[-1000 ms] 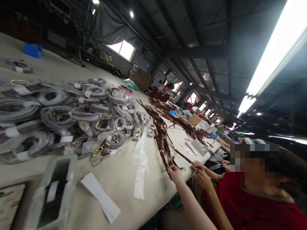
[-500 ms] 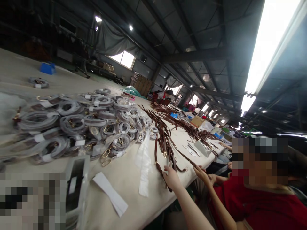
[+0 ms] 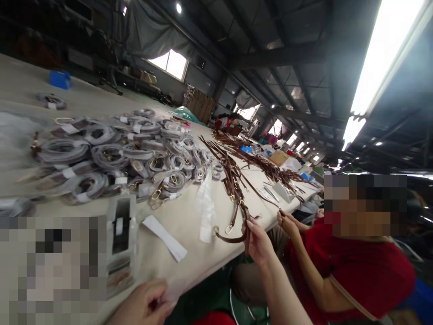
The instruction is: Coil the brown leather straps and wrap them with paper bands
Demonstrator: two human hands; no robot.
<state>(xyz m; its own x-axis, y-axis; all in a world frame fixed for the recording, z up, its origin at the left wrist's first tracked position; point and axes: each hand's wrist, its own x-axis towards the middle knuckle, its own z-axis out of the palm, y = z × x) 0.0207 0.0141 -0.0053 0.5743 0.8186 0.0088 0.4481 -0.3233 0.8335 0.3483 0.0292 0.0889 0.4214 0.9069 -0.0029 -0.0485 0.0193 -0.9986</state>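
Note:
My right hand (image 3: 260,241) pinches a brown leather strap (image 3: 246,225) near the table's front edge. One end of this strap curves left toward a metal ring. More brown straps with gold-coloured clasps (image 3: 232,197) lie just beyond it. At the bottom, my left hand (image 3: 145,300) has its fingers curled together, with a pale translucent patch by the fingertips; what it holds is unclear. Above that hand lie white paper strips (image 3: 165,238). A strip of clear plastic (image 3: 205,212) rests between the paper and the straps.
Coiled straps in clear bags (image 3: 108,155) are heaped on the left. A grey tray (image 3: 132,234) stands near the paper strips. At right, a co-worker in a red shirt (image 3: 365,271) handles a strap. Farther back are a long strap pile (image 3: 267,167) and a blue box (image 3: 60,80).
My right hand has lifted the strap off the table and moved slightly right. My left hand has come into view at the bottom. The camera view has shifted.

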